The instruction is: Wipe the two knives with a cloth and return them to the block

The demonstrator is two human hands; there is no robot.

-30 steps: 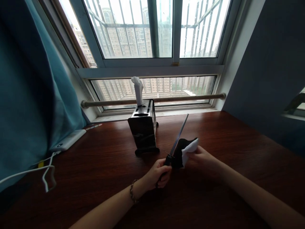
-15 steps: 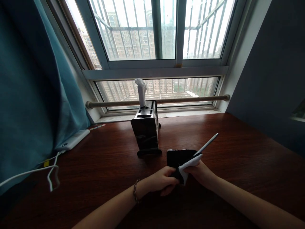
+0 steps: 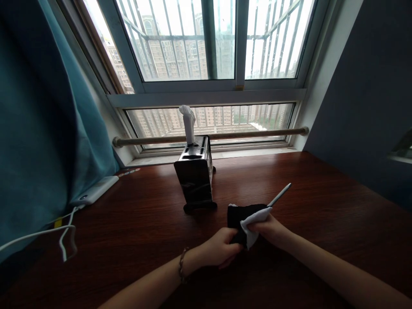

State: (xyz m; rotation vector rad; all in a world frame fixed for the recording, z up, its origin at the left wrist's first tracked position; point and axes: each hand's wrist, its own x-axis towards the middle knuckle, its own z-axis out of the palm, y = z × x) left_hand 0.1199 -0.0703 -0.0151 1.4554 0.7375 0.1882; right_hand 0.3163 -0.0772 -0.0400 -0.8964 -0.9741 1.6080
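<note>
My left hand is closed on the lower left of a black piece, soft-looking, with a thin white edge along its top. I cannot make out its kind. My right hand pinches a crumpled white cloth or tissue against the right side of that black piece. From behind the white material a slim pale grey stick juts up to the right. Its lower end is hidden, so I cannot tell what holds it. Both hands are just above the brown tabletop.
Beyond my hands a black tissue box stands on the wooden table, a white tissue poking from its top. At left lie a white power strip and cables, beside a blue curtain. A barred window closes the back.
The pale stick shows less of its length and has slid lower behind the white material. My right hand has shifted slightly, while the left keeps its hold on the black piece.
</note>
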